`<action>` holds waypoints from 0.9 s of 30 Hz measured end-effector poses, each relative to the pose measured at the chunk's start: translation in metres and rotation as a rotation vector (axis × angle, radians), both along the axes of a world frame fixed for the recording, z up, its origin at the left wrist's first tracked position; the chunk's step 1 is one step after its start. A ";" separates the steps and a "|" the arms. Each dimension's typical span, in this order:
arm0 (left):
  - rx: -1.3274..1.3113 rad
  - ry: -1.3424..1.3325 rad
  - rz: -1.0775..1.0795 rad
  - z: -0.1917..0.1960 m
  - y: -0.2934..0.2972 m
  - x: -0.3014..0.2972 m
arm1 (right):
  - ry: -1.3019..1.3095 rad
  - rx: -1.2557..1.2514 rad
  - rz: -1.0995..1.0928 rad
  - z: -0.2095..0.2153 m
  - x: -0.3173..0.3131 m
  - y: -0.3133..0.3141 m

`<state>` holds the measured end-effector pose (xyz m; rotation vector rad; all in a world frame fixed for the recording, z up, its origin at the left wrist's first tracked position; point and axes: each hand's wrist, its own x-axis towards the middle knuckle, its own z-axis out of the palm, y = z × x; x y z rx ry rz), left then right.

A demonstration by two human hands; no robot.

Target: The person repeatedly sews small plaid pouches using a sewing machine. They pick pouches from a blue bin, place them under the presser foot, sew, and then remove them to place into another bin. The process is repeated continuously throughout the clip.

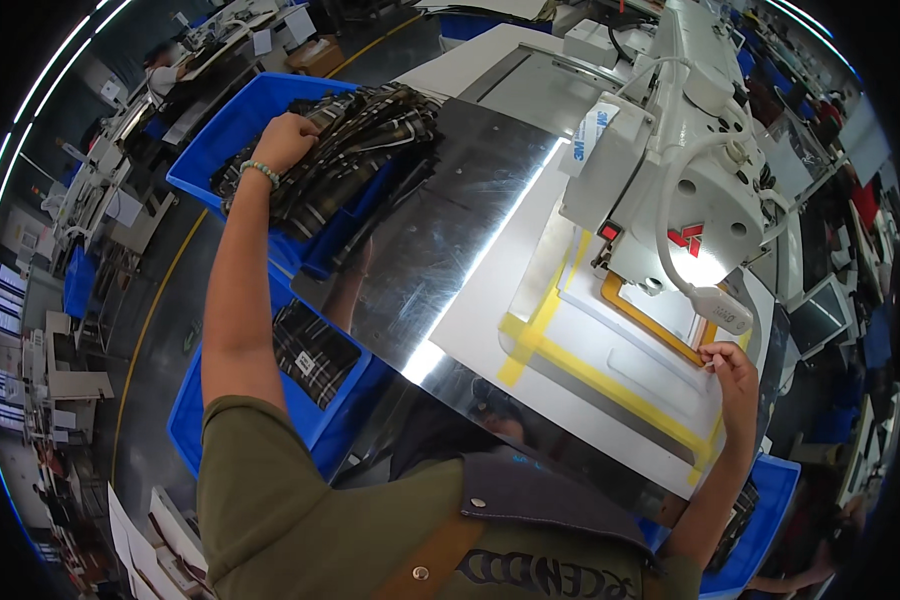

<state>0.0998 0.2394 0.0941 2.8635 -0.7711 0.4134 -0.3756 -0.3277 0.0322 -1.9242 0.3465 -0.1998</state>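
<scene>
Plaid fabric pieces [355, 150] heaped in the blue bin [232, 118] at your far left, spilling toward the steel table [440, 230] | your left hand [285, 140] rests on them, fingers curled onto the cloth | your right hand [722, 360] pinches the clear template [620, 375] edge beside the sewing machine [670, 170].

White sewing machine [670, 150] on shiny steel table [440, 240]; lower blue bin [195, 420] (plaid pieces inside).

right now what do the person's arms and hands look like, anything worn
Both forearms are bare, with no gloves on either the left hand or the right hand. A pale green bead bracelet circles the left wrist. A short olive-green sleeve covers the left upper arm.
</scene>
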 end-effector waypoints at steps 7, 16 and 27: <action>-0.697 0.602 0.181 -0.003 0.011 0.002 | -0.013 -0.013 0.014 0.002 -0.003 0.001; -0.535 -0.143 0.070 0.021 -0.028 -0.041 | 0.034 -0.181 0.074 0.025 -0.001 0.017; -1.298 0.700 -0.017 -0.018 0.007 -0.009 | 0.044 -0.486 0.358 0.060 0.023 0.066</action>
